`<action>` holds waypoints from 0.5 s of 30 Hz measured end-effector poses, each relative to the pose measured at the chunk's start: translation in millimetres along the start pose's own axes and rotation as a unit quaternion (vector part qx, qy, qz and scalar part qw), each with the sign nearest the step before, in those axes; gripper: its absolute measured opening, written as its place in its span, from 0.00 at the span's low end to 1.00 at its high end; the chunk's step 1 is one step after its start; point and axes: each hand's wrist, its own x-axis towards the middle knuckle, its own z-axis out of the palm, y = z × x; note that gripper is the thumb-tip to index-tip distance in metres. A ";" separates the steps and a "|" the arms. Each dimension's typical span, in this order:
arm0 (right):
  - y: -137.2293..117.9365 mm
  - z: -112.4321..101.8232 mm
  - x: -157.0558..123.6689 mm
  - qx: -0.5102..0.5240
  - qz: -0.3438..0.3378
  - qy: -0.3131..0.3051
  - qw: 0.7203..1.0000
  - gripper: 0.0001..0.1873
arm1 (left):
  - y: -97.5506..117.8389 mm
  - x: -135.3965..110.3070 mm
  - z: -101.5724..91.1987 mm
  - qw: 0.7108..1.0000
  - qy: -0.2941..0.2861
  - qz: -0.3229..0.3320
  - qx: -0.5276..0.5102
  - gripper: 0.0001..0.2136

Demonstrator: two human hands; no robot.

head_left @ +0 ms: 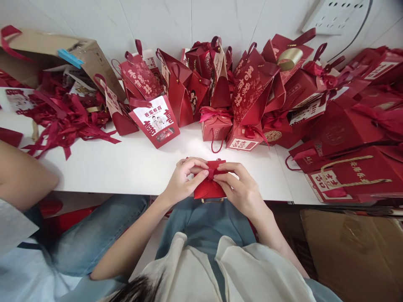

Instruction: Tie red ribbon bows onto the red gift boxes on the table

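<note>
- Head view: small red box (206, 191) at the front edge of the white table (151, 174), just above the person's lap, between the 2 hands.
- Left hand (190, 176): thumb and fingers closed, pinching the red ribbon (211, 172) at the box's top.
- Right hand (241, 182): thumb and fingertips closed on the ribbon from the other side; exact hold partly hidden.
- Progress, my judgement: box body looks folded up, ribbon in place; bow not visibly finished, so tying and neatening seem left.
- Behind the hands: 2 small bow-tied boxes (217, 126), apparently complete; a pale-fronted box (161, 117) with a printed couple leans to their left.
- Back row: upright red boxes (252, 86) with ribbon loops, crowded together; larger red boxes (340, 130) heaped at right.
- Table's left: loose ribbon pile (74, 121) before an open cardboard box (102, 65).
- Room: pale tiled wall (157, 19), white socket strip (338, 16) upper right; brown carton (349, 251) below the table; co-worker's arm (25, 176) at left edge.
</note>
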 end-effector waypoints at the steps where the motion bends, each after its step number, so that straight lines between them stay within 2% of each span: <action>1: 0.2 -0.5 -0.3 0.001 0.001 0.000 1.000 0.09 | 0.7 -0.5 -0.8 1.000 0.000 0.006 0.017 0.06; 7: 1.3 -1.8 -1.1 -0.030 0.004 -0.008 1.000 0.11 | 3.1 -1.6 -3.7 0.997 -0.014 0.027 0.068 0.05; 12: 0.9 -2.3 0.0 -0.034 -0.008 0.003 0.999 0.10 | 2.3 0.5 -5.5 0.999 -0.018 -0.028 -0.043 0.07; 15: 0.5 -1.3 -1.0 -0.037 -0.026 0.000 0.999 0.08 | 1.6 1.2 -6.2 0.996 -0.029 -0.045 -0.074 0.07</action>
